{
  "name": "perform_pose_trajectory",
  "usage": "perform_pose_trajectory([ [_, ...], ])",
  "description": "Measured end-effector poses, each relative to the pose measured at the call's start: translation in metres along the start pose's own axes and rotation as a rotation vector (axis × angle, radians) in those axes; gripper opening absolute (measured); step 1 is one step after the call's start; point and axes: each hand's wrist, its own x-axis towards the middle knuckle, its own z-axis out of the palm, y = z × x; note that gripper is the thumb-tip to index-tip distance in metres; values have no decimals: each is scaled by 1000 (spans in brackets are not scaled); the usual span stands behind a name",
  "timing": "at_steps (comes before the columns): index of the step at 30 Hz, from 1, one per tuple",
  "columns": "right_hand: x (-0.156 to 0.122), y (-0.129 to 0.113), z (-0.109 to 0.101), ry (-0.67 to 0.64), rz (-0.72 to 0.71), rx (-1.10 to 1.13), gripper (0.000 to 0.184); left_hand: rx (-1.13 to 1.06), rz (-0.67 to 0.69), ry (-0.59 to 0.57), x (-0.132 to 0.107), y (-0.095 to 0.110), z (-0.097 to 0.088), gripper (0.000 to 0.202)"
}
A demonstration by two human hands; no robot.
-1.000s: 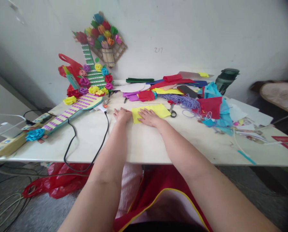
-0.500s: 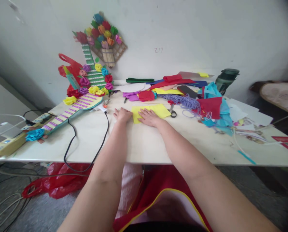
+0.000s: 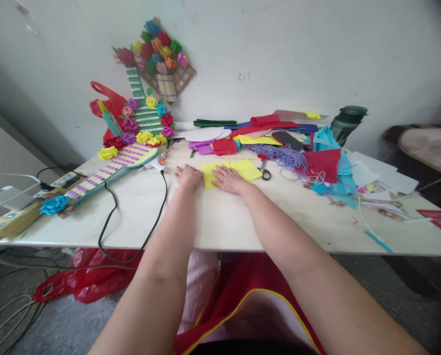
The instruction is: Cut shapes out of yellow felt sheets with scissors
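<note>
A yellow sheet of paper (image 3: 248,170) lies flat on the white table (image 3: 220,222). My right hand (image 3: 227,179) rests palm down on its lower left part, fingers spread. Just off the sheet's left edge, my left hand (image 3: 188,176) lies on the tabletop with its fingers stretched out; it holds nothing. Scissors (image 3: 265,171) sit at the right end of the yellow sheet, their dark handle showing and part of them hidden among other things.
Behind the sheet are folded red paper (image 3: 223,146), a phone (image 3: 287,140) and purple yarn (image 3: 279,155). A dark bottle (image 3: 348,123) stands at the back right. To the left are a flower-decorated guitar shape (image 3: 113,170), a black cable (image 3: 161,207) and a power strip (image 3: 16,219).
</note>
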Motion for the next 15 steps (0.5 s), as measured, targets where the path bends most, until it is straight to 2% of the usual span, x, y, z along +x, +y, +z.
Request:
perform_pose_trajectory([
  [15,-2,-2,-1,-22,5,-18,65,-2,-11,3,-1,1,-1,44],
])
